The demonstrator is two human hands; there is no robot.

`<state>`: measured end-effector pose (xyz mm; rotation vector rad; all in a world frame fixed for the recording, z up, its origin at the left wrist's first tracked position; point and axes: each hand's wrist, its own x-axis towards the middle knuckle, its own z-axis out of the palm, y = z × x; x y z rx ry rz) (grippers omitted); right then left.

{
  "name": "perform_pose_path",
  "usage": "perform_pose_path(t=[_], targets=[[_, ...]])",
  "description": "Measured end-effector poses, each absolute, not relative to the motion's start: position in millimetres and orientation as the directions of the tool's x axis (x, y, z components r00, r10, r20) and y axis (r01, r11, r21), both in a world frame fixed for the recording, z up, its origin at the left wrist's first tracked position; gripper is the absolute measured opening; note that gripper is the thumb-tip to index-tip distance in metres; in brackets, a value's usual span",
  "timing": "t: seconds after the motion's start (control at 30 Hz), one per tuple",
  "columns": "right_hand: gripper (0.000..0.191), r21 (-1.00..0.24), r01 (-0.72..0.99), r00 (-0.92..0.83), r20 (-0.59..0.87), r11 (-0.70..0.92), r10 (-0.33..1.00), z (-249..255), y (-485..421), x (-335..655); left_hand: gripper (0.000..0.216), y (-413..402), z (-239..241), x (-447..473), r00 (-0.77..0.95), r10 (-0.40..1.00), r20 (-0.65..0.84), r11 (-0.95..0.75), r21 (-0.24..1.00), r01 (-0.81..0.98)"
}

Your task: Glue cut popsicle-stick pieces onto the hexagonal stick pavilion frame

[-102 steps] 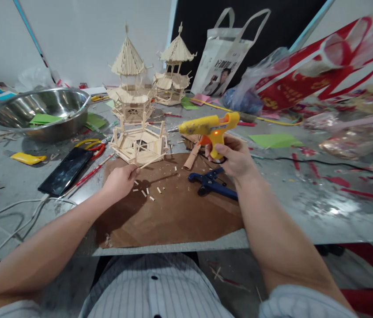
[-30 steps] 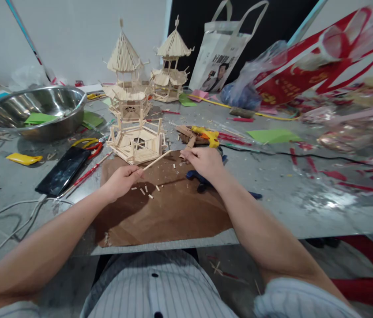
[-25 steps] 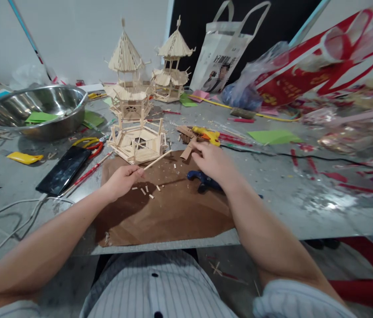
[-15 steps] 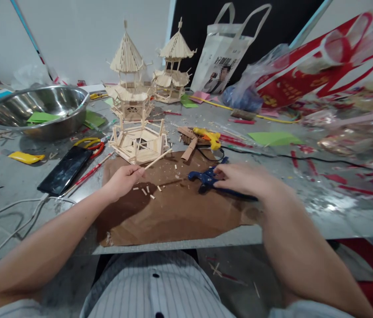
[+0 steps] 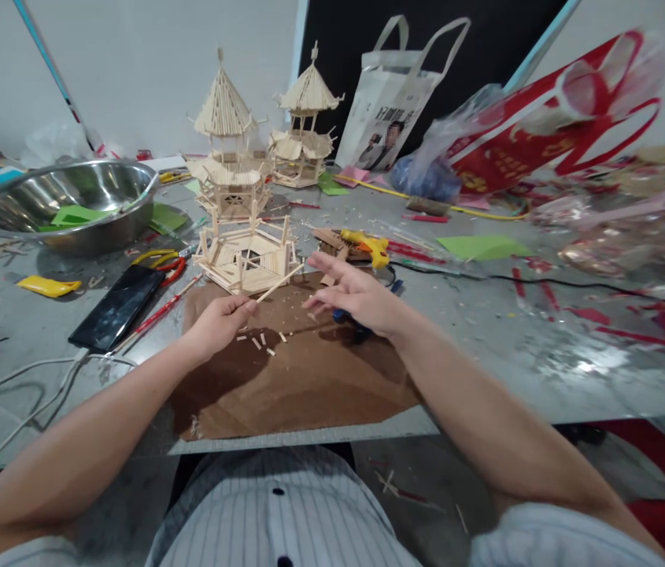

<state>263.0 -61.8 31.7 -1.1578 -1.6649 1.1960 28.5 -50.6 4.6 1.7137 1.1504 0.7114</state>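
My left hand (image 5: 219, 321) pinches a thin wooden stick (image 5: 278, 283) that points up and right toward a low hexagonal stick model (image 5: 248, 256). Over the brown cardboard sheet (image 5: 297, 378) my right hand (image 5: 356, 295) hovers with fingers spread, holding nothing. It hides most of the blue pliers (image 5: 345, 317) lying beneath it. A yellow glue gun (image 5: 367, 245) lies on the table just beyond the right hand, beside some cardboard scraps. Short cut stick pieces (image 5: 261, 340) are scattered on the cardboard near my left hand.
Two tall stick pagodas (image 5: 227, 150) (image 5: 304, 126) stand behind the low model. A steel bowl (image 5: 66, 201) with green paper sits at left, with a black phone (image 5: 116, 305), red-handled scissors (image 5: 167, 264) and white cables (image 5: 19, 386) nearer me. A white tote bag (image 5: 394, 94) and red plastic bags (image 5: 544, 118) fill the back right.
My right hand laid the glue gun down on the table, reached to the blue pliers, and now hovers open above them, nearer the stick. My left hand has kept hold of the stick.
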Motion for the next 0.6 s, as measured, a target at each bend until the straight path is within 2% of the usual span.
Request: perform_pose_path(t=[0.07,0.13,0.17,0.27,0.37,0.43,0.5,0.57,0.6], targets=[[0.048,-0.994,0.076,-0.321,0.045,0.073,0.946,27.1,-55.6,247.9,0.035,-50.9,4.3,28.8,0.391,0.92,-0.032,-0.124,0.922,0.367],[0.031,-0.997,0.043,-0.301,0.049,0.065,0.952,25.5,-54.3,245.4,0.034,-50.7,4.2,29.2,0.352,0.936,-0.01,-0.121,0.93,0.348],[0.029,-0.995,0.053,-0.276,0.068,0.086,0.959,26.1,-55.5,249.0,0.034,-50.4,4.4,29.4,0.323,0.946,0.009,-0.121,0.937,0.327],[0.036,-0.977,0.131,-0.171,0.143,0.166,0.975,31.2,-61.9,273.2,0.032,-49.2,5.9,30.2,0.238,0.97,0.043,-0.089,0.978,0.188],[0.03,-0.905,0.359,-0.106,0.205,0.23,0.973,37.3,-68.1,302.7,0.029,-48.7,7.4,31.0,0.201,0.979,0.042,-0.057,0.996,0.068],[0.036,-0.791,0.557,-0.143,0.21,0.254,0.967,41.4,-72.4,317.9,0.028,-49.0,7.4,31.3,0.202,0.978,0.045,-0.058,0.997,0.056],[0.044,-0.599,0.781,-0.101,0.161,0.179,0.982,45.4,-78.4,328.4,0.029,-49.5,6.6,31.4,0.215,0.975,0.056,-0.075,0.994,0.082],[0.038,-0.282,0.959,0.037,0.143,0.005,0.989,48.0,-85.9,335.8,0.03,-49.8,5.7,31.2,0.214,0.974,0.075,-0.106,0.984,0.14],[0.037,-0.117,0.99,0.097,0.159,-0.079,0.983,48.2,-90.0,339.2,0.031,-49.9,5.3,31.0,0.208,0.975,0.085,-0.123,0.977,0.176]])
